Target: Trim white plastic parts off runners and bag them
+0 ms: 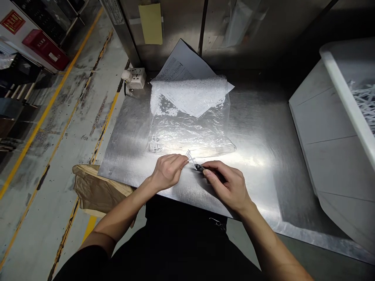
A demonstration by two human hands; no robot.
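Near the front of the metal table (258, 164), my left hand (169, 171) is closed on a small white branched plastic piece (191, 156). My right hand (229, 180) grips a small black-handled cutting tool (199, 168), whose tip is at the lower end of the white piece. Just beyond both hands lies a clear plastic bag (190, 132) with many tiny white bits spread in its far part. A printed sheet of paper (181, 64) lies at the bag's far side, partly under it.
A large white bin (328, 128) holding white plastic pieces (365, 101) stands at the right. At the back left is a power socket (136, 78). Below the table's left edge is a brown bag (99, 189). A metal cabinet (175, 23) borders the back.
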